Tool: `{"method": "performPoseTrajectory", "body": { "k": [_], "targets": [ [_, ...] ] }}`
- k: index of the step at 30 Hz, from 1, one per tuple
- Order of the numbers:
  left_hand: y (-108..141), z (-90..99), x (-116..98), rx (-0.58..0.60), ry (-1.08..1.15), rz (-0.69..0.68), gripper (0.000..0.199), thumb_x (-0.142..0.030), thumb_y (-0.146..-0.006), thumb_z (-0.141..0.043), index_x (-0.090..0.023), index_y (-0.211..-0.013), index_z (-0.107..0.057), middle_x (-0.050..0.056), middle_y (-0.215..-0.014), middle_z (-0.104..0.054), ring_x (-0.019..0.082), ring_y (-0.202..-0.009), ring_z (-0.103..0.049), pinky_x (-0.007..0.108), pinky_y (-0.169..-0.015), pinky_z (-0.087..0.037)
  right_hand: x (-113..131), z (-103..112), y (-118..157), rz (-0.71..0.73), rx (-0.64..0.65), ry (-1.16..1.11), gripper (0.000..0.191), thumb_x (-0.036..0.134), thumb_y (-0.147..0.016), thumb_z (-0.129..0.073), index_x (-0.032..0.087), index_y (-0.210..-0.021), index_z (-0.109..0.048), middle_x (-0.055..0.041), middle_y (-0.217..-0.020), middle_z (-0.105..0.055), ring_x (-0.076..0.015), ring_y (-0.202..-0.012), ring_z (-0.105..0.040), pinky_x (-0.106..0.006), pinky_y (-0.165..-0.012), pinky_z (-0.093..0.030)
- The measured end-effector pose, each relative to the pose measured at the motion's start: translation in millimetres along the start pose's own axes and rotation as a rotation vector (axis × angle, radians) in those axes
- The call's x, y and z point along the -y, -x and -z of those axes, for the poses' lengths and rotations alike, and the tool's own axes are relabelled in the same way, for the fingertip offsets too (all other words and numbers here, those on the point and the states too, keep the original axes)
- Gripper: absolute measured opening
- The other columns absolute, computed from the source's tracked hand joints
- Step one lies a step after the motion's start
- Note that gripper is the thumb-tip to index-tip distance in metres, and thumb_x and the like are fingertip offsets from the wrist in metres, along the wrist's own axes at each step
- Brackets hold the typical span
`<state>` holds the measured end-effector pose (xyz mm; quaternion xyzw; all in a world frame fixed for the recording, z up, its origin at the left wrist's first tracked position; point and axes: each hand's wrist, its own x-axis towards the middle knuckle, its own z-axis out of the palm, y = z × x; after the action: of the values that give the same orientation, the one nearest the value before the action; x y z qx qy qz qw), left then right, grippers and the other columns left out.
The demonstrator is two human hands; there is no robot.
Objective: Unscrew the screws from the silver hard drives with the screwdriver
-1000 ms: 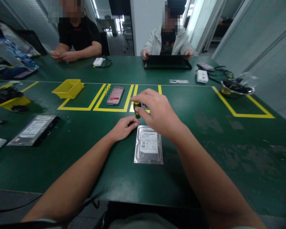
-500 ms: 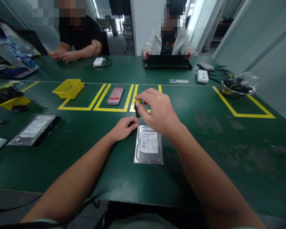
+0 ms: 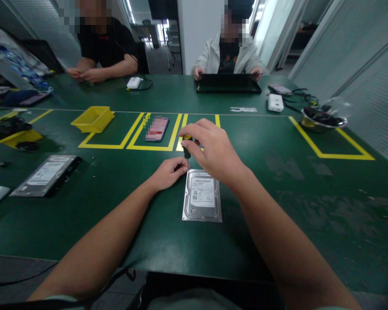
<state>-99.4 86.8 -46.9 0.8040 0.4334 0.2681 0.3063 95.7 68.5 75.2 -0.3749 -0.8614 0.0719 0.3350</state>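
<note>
A silver hard drive [image 3: 202, 198] with a white label lies flat on the green table in front of me. At its far left corner stands a screwdriver [image 3: 186, 152] with a black and yellow handle, nearly upright, tip down. My right hand [image 3: 211, 148] is closed around the top of that handle, fingers curled from above. My left hand [image 3: 170, 173] rests on the table by the same corner. Its thumb and forefinger are pinched together beside the screwdriver's tip; what they hold, if anything, is too small to make out.
A second hard drive [image 3: 47, 175] lies at the left. Beyond are a yellow bin [image 3: 95, 120], a phone [image 3: 157, 129] and, at the right, a metal bowl [image 3: 323, 125] with dark parts. Two people sit across the table; one holds a black tray [image 3: 229, 84].
The screwdriver handle has shifted and tilted very slightly, and the fingers of my right hand have moved a little around it. My left hand and the hard drive stay put.
</note>
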Motion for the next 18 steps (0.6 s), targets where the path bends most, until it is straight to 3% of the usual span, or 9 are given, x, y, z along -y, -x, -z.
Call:
{"method": "performPoseTrajectory", "body": {
  "k": [9,14,18],
  "targets": [
    [0.0,-0.6,1.5,-0.004,0.002,0.001,0.021,-0.03,-0.09,-0.052,-0.016,-0.098,-0.066,0.004,-0.101,-0.07,0.023,-0.095,-0.062,0.035,-0.088,-0.047,-3.7,2.8,0.8,0.097,0.0,-0.033,0.035,0.006,-0.085,-0.045,0.015,-0.11,-0.068,-0.0085,-0.119,-0.069,-0.0217,-0.112,-0.061,-0.036,-0.1,-0.044],
    [-0.2,0.0,1.8,0.004,-0.007,0.009,0.022,-0.029,-0.09,-0.052,-0.015,-0.099,-0.066,0.004,-0.097,-0.07,0.021,-0.089,-0.062,0.033,-0.081,-0.046,-1.3,6.8,0.3,0.088,0.035,0.004,0.035,0.007,-0.085,-0.047,0.009,-0.114,-0.068,-0.0126,-0.117,-0.07,-0.0242,-0.111,-0.062,-0.037,-0.099,-0.044],
    [-0.4,0.3,2.0,0.011,-0.007,0.009,0.022,-0.03,-0.09,-0.052,-0.015,-0.098,-0.065,0.004,-0.094,-0.069,0.021,-0.086,-0.061,0.032,-0.079,-0.046,-2.8,5.7,1.0,0.08,0.012,0.001,0.036,0.008,-0.086,-0.049,0.013,-0.117,-0.065,-0.0109,-0.116,-0.069,-0.0235,-0.11,-0.06,-0.038,-0.098,-0.044]
  ]
}}
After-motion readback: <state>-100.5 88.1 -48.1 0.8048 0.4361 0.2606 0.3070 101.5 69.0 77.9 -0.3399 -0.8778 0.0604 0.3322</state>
